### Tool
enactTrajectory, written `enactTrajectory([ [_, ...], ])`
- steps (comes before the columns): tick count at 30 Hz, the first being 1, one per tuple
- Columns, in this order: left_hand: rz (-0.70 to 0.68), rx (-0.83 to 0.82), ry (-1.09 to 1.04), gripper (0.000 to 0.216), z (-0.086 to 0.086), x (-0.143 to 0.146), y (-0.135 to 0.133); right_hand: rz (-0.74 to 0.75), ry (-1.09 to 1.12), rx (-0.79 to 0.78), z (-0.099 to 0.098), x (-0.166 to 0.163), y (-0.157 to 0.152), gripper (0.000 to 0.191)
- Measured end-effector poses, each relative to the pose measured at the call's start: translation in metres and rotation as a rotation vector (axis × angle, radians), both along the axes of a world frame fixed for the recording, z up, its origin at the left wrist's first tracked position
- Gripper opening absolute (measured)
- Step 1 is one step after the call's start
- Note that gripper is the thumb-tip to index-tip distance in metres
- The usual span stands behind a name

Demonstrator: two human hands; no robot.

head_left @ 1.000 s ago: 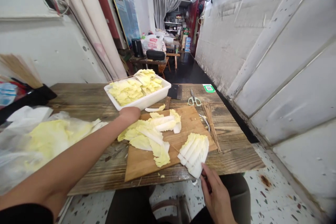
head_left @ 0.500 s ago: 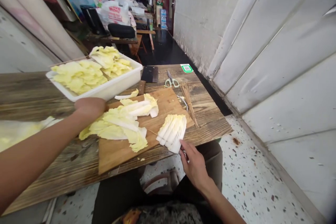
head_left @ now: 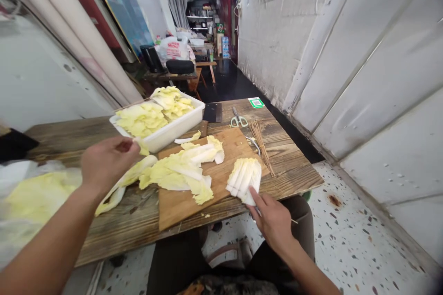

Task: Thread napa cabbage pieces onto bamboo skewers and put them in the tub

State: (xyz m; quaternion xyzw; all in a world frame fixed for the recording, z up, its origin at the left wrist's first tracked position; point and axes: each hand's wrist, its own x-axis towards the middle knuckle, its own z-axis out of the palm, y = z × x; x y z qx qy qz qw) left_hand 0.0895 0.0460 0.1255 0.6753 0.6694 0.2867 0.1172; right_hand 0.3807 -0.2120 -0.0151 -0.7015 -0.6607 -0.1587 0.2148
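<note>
My left hand (head_left: 110, 161) is raised over the table, fingers pinched around a small yellow cabbage leaf (head_left: 142, 146). Between the thumb and fingers of my right hand (head_left: 273, 219) are folded napa cabbage pieces (head_left: 245, 177), gathered in a stack at the cutting board's front right edge. A thin stick end shows beyond that hand. Loose cabbage leaves (head_left: 182, 170) lie across the wooden cutting board (head_left: 183, 209). More cabbage leaf (head_left: 116, 198) rests on the table at left. Behind the board, a white plastic bin (head_left: 173, 134) holds piled yellow cabbage.
Bamboo skewers (head_left: 262, 147) lie right of the board, near scissors (head_left: 238, 120) and a cleaver (head_left: 212, 113). A plastic bag of cabbage (head_left: 34, 198) stands at left. A panelled wall (head_left: 374, 64) runs along the right.
My left hand has come away from beside the bin and now pinches a small leaf. My right hand still grips the cabbage stack. The view has shifted left and up.
</note>
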Motion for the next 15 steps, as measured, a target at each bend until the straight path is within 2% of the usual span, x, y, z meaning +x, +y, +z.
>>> enactTrajectory([
  [2, -0.009, -0.025, -0.223, 0.038, -0.001, -0.006, -0.022, -0.031, -0.043, 0.054, 0.010, 0.008, 0.002, 0.036],
  [5, -0.087, -0.115, -0.511, 0.041, -0.016, -0.007, -0.058, -0.108, -0.055, 0.114, 0.032, 0.024, 0.002, 0.036],
  [7, -0.112, -0.146, -0.639, 0.040, -0.028, -0.001, -0.085, -0.138, -0.020, 0.167, 0.050, 0.030, -0.002, 0.033],
  [9, -0.106, -0.144, -0.720, 0.039, -0.039, 0.007, -0.113, -0.101, 0.051, 0.219, 0.068, 0.029, -0.010, 0.030],
  [11, -0.092, -0.080, -0.692, 0.035, -0.048, 0.015, -0.142, -0.004, 0.131, 0.212, 0.084, 0.020, -0.023, 0.027],
  [13, -0.095, 0.077, -0.491, 0.025, -0.056, 0.018, -0.167, 0.106, 0.169, 0.128, 0.097, 0.006, -0.040, 0.027],
  [15, -0.196, 0.220, -0.258, 0.022, -0.066, 0.015, -0.186, 0.196, 0.158, 0.029, 0.105, -0.010, -0.058, 0.028],
])
